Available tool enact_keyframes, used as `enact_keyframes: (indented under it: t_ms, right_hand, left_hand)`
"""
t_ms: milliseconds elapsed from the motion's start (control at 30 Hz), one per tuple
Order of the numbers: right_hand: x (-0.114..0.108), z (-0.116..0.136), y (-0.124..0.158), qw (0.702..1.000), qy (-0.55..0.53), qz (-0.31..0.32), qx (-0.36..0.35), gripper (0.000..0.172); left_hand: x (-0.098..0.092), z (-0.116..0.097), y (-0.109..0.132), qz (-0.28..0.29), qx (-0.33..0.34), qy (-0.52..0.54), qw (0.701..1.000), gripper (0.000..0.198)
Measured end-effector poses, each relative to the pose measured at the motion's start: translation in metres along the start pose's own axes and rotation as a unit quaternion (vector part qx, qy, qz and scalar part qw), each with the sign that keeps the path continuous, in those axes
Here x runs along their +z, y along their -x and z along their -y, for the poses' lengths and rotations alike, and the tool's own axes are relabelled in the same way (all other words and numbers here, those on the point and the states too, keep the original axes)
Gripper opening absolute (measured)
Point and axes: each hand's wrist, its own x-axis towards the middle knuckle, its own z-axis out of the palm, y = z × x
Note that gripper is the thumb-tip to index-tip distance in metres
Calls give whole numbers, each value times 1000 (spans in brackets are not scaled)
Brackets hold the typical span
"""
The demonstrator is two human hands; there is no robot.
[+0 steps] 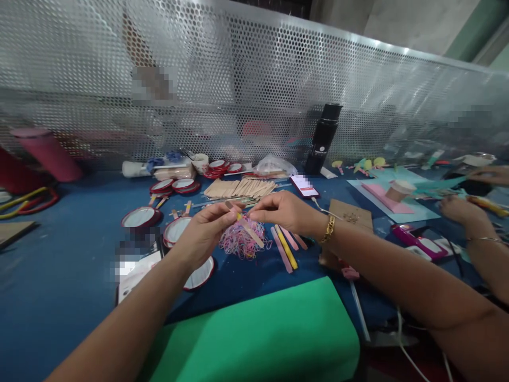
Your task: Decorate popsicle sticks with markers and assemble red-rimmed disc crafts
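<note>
My left hand (207,229) is closed round a wooden craft stick (249,229) that slants down to the right. My right hand (283,211) pinches a thin yellow rubber band (239,216) at the stick's upper end. Both hands hover above a heap of small pink and yellow rubber bands (238,243) on the blue table (71,249). Several coloured sticks (286,246) lie just right of the heap. A gold bracelet circles my right wrist.
Plain wooden sticks (240,188) and red-rimmed round lids (141,216) lie behind my hands. A phone (304,186), a black bottle (323,139) and a perforated metal screen (254,79) stand further back. A green pad (270,334) sits near me. Another person's hands (461,209) work at right.
</note>
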Motion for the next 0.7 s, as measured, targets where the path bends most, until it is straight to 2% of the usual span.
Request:
enact_keyframes:
  t_ms: [100, 267, 333, 433, 533, 567, 600, 700]
  right_hand:
    - [7, 4, -5, 998, -51, 37, 10, 27]
    - [15, 5, -12, 994, -88, 54, 23, 30]
    - [14, 4, -11, 993, -112, 43, 22, 29]
    - [6, 3, -3, 992, -125, 8, 26, 24]
    - [-5, -2, 12, 993, -104, -35, 42, 20]
    - [-8, -4, 17, 992, -102, -48, 47, 20]
    - [-10, -6, 22, 991, -104, -61, 51, 20]
    - [-13, -11, 33, 988, -120, -86, 50, 20]
  left_hand:
    - [1, -1, 0, -3, 4, -8, 1000, 27]
    - [4, -6, 1, 12, 9, -43, 999, 26]
    - [1, -17, 2, 11, 36, -111, 993, 26]
    - [-13, -42, 11, -21, 84, -254, 963, 39]
    - [-34, -56, 30, -55, 128, -427, 893, 31]
    - [-41, -55, 37, -42, 138, -477, 867, 30]
    - [-48, -52, 45, -25, 146, -526, 838, 32]
    - [-62, -33, 67, -38, 150, -664, 732, 35]
